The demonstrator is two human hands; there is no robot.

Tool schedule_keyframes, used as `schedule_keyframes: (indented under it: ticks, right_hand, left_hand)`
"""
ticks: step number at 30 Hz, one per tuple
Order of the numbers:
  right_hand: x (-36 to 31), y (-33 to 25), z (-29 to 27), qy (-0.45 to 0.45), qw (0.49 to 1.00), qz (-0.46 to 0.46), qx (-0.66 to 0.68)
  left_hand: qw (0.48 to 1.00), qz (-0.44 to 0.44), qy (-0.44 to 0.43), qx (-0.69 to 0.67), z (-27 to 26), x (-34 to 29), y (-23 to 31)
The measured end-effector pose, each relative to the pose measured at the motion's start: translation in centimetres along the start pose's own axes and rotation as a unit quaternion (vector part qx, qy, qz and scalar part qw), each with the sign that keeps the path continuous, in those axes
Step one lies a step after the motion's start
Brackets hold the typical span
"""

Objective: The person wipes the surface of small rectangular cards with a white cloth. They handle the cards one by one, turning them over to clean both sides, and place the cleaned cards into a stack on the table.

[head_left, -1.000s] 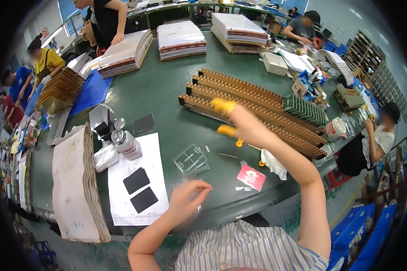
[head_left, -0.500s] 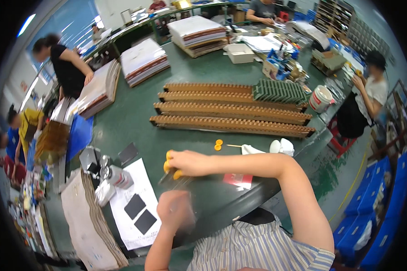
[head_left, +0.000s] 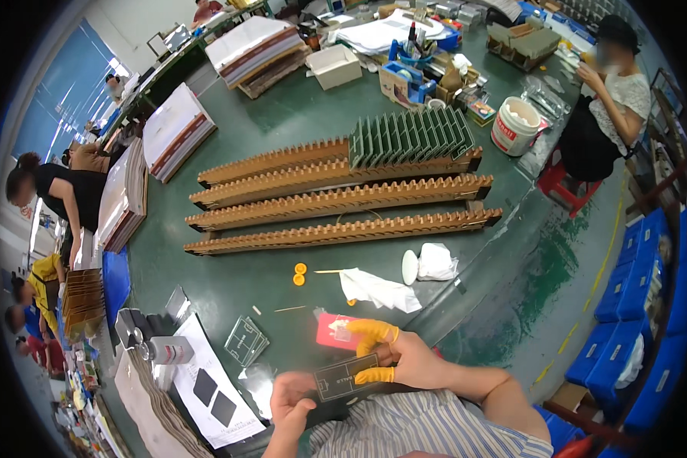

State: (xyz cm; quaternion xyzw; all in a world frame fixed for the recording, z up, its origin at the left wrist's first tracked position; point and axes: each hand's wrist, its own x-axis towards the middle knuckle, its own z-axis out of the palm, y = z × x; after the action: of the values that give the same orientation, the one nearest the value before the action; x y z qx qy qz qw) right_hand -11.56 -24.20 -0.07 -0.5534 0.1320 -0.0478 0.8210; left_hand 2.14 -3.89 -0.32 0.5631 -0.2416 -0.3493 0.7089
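In front of my body, a thin dark rectangular plate (head_left: 336, 384) printed with white lines is held level between my hands. My right hand (head_left: 420, 362), with yellow finger cots on thumb and finger, pinches its right end. At the left end, the fingers of my left hand (head_left: 288, 401) close on its edge. A few similar dark plates (head_left: 246, 342) lie on the green table (head_left: 244, 294) beyond my left hand. Just past my right hand is a red and white card (head_left: 332, 330), partly covered by the yellow-tipped fingers.
Notched brown racks (head_left: 343, 217) span the middle, with green plates (head_left: 412, 137) upright in the farthest. Nearby are a white cloth (head_left: 378, 290), yellow finger cots (head_left: 300, 275), a bottle (head_left: 169, 350) and a paper sheet (head_left: 221, 424). A white tub (head_left: 516, 126) stands right; a co-worker (head_left: 614, 99) sits beyond.
My right hand has come back from over the small plates toward my body. Both hands now meet at one printed plate. The view has shifted, bringing the racks lower and left.
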Motion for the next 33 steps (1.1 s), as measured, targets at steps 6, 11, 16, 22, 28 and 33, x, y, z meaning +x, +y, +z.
schedule_keyframes:
  ticks: [6,11,16,22,28,33]
  right_hand:
    - [-1.0,2.4,-3.2,0.055,0.994,-0.055,0.075]
    - [-1.0,0.6,-5.9,0.001,0.997,-0.012,0.079]
    - [-0.5,2.4,-5.9,0.007,0.991,-0.073,0.113]
    - [0.2,2.2,-5.8,-0.001,0.984,-0.062,0.167]
    - [0.2,2.4,-5.0,0.008,0.985,-0.065,0.158]
    - [0.2,2.9,-4.7,0.019,0.989,-0.107,0.098]
  left_hand:
    - [0.993,-0.105,-0.02,-0.05,2.8,2.1,-1.9]
    - [0.98,-0.18,-0.042,-0.073,3.6,3.4,-2.0]
    - [0.971,-0.2,-0.052,-0.124,4.3,4.4,-2.2]
    - [0.985,-0.168,-0.02,-0.038,4.2,3.8,-2.7]
    - [0.975,-0.221,0.033,-0.015,5.7,2.8,-1.5]
    - [0.988,-0.142,0.06,-0.015,5.9,2.1,-2.7]
